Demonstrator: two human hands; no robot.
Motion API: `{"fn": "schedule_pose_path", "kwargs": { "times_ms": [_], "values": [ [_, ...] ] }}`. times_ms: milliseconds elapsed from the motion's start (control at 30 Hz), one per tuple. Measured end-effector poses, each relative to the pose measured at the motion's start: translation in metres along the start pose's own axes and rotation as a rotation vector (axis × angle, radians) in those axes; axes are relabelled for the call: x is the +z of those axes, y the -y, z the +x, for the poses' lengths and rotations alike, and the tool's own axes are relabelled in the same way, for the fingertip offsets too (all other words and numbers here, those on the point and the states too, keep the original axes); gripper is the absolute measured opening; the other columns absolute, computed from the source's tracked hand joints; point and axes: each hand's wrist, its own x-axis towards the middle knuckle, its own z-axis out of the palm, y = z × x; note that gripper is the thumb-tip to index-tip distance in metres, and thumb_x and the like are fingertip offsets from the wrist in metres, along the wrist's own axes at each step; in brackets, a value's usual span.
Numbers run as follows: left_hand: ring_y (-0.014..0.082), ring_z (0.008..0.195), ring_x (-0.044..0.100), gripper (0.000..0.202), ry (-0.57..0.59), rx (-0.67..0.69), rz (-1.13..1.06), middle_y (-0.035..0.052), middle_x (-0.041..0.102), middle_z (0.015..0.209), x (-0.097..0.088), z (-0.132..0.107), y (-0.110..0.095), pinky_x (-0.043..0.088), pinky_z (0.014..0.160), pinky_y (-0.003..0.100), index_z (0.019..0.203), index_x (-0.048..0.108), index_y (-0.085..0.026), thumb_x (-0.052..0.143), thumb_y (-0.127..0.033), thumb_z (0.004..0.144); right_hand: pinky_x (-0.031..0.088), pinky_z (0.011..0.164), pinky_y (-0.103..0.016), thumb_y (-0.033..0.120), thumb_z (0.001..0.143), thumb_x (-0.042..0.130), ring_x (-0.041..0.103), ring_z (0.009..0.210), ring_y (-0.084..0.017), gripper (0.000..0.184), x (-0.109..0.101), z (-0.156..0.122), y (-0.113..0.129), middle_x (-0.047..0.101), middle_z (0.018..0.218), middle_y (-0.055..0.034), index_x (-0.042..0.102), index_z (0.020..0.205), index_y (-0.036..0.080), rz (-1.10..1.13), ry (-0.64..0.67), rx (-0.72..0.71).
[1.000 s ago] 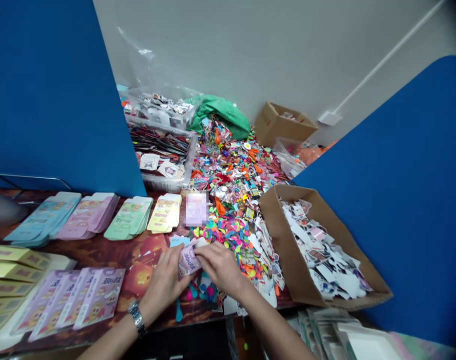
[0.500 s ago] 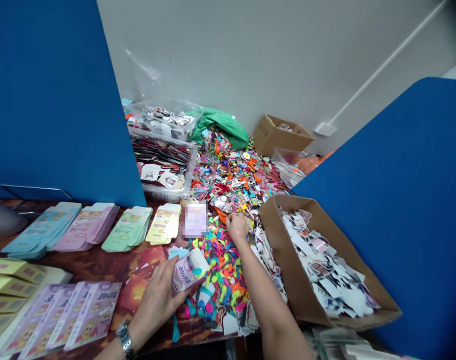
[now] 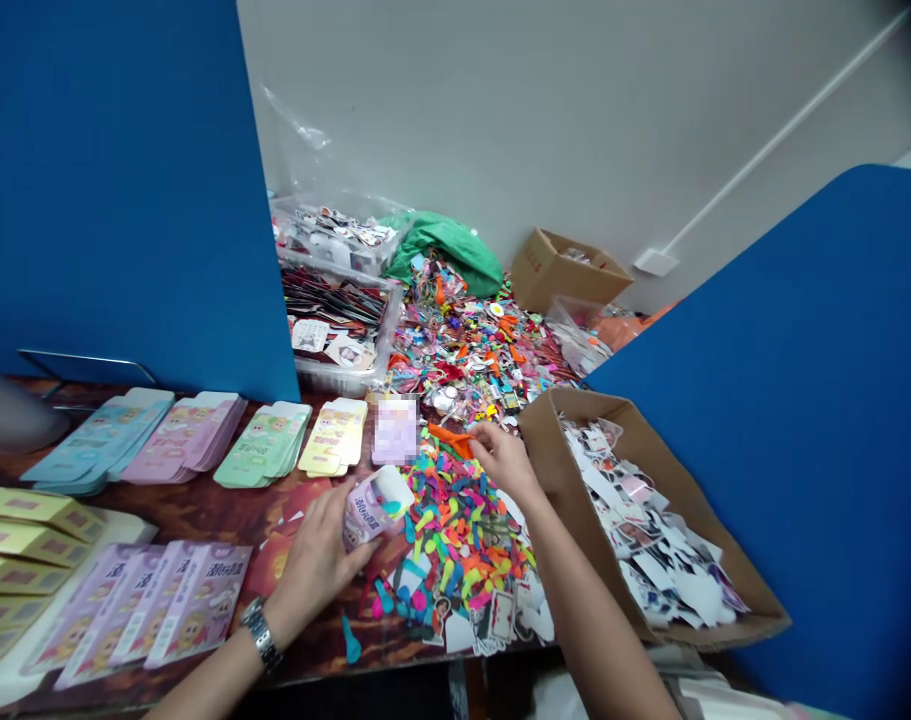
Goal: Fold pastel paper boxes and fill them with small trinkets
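Observation:
My left hand (image 3: 321, 535) is wrapped round a small purple cardboard box (image 3: 365, 515), tilted with its top end open. Something blue and green shows inside that opening. Over the heap my right hand (image 3: 502, 458) pinches one end of a long, thin orange item (image 3: 451, 440); its exact kind is unclear. Beneath and between the hands lies a spread of small bright balloons (image 3: 451, 525). A blue balloon (image 3: 351, 640) rests apart near the table's front edge.
Flat box stacks in blue (image 3: 102, 435), pink (image 3: 181, 440), green (image 3: 264, 445) and yellow (image 3: 333, 440) line the left. Purple boxes (image 3: 200, 605) lie in front. A carton of paper cutouts (image 3: 654, 540) stands right; trinkets (image 3: 470, 340) and clear bins (image 3: 335, 375) fill the back.
My right hand has drawn back to the right and now pinches the orange item, which it was reaching beside before. My left hand keeps the purple box. The view has shifted slightly.

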Motion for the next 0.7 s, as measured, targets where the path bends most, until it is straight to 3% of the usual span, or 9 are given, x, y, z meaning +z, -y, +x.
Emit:
{"fn": "schedule_pose_path", "kwargs": {
  "times_ms": [133,233,300,433,533,700],
  "values": [
    [0.0308,0.116,0.056,0.065,-0.020,0.023,-0.006,0.0149,0.057,0.127,0.002,-0.004,0.000,0.048,0.098,0.046,0.137,0.039,-0.017,0.065,-0.037,0.081,0.039,0.061,-0.023,0.025,0.080,0.064,0.063,0.064,-0.017,0.021,0.026,0.013,-0.009,0.066,0.066,0.0005,0.066,0.099,0.017,-0.127,0.034,0.131],
    [0.0307,0.116,0.056,0.065,-0.025,0.025,0.001,0.0145,0.056,0.126,0.004,-0.010,0.003,0.048,0.098,0.046,0.137,0.038,-0.018,0.065,-0.036,0.081,0.035,0.060,-0.023,0.022,0.078,0.066,0.062,0.065,-0.016,0.006,0.043,0.016,-0.014,0.064,0.066,-0.0010,0.066,0.082,0.017,-0.220,0.035,0.202],
    [0.0307,0.115,0.056,0.065,-0.019,0.021,0.013,0.0143,0.055,0.126,0.003,-0.011,0.007,0.049,0.097,0.046,0.138,0.037,-0.018,0.065,-0.036,0.082,0.034,0.060,-0.023,0.022,0.082,0.062,0.061,0.067,-0.016,0.007,0.044,0.014,-0.014,0.065,0.070,-0.0023,0.066,0.078,0.018,-0.258,0.025,0.198],
    [0.0314,0.116,0.054,0.067,-0.031,0.018,0.081,0.0150,0.054,0.125,-0.002,-0.007,0.009,0.047,0.097,0.048,0.138,0.034,-0.017,0.065,-0.033,0.082,0.035,0.064,-0.024,0.025,0.087,0.056,0.059,0.078,-0.017,0.012,0.020,0.003,0.002,0.066,0.083,-0.0046,0.066,0.084,0.019,-0.282,-0.002,0.080],
    [0.0326,0.115,0.053,0.068,-0.051,0.044,0.165,0.0164,0.054,0.125,-0.004,0.000,0.004,0.047,0.097,0.049,0.140,0.032,-0.014,0.064,-0.031,0.082,0.036,0.067,-0.023,0.027,0.088,0.056,0.058,0.078,-0.016,0.012,0.004,-0.014,0.031,0.064,0.085,-0.0031,0.066,0.088,0.021,-0.281,-0.008,-0.042],
    [0.0339,0.113,0.050,0.075,-0.049,0.098,0.263,0.0176,0.051,0.127,-0.007,0.007,-0.009,0.047,0.094,0.049,0.146,0.025,-0.013,0.061,-0.022,0.082,0.037,0.057,-0.024,0.015,0.086,0.058,0.056,0.068,-0.016,0.010,0.019,-0.054,0.092,0.063,0.084,-0.0056,0.065,0.087,0.022,-0.356,-0.008,-0.351]
  ]
}}
